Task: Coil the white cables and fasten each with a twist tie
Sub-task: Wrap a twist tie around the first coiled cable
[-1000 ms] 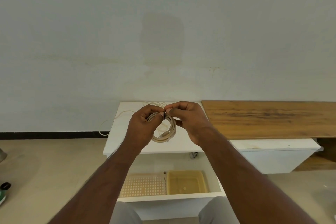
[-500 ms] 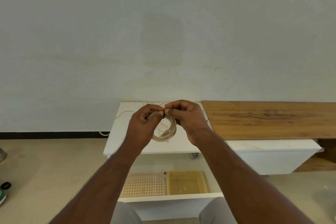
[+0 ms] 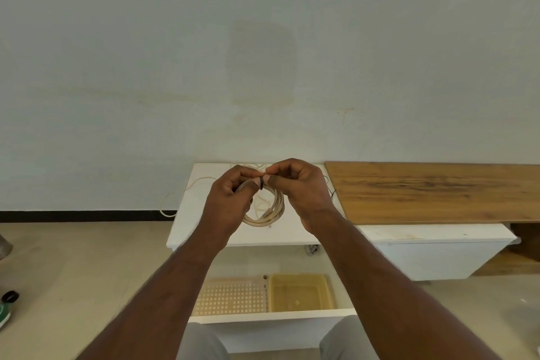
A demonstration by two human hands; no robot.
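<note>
A sparsely furnished room in what appears to be a home: a plain painted wall [image 3: 263, 52] with a dark skirting strip [image 3: 81, 216] at 9 o'clock, a beige tiled floor [image 3: 73, 266], a low white tabletop [image 3: 204, 231], a wood-grain board [image 3: 432, 193] at 3 o'clock, and yellow plastic baskets [image 3: 298, 292] on the shelf below at 6 o'clock.

We have a single view, from a wide-angle camera worn on the person's head, facing forward and slightly down toward the far wall [image 3: 263, 52]. It sits close above both forearms, with the white cabinet top [image 3: 198, 222] near the middle and the wooden board [image 3: 432, 193] at right.
</note>
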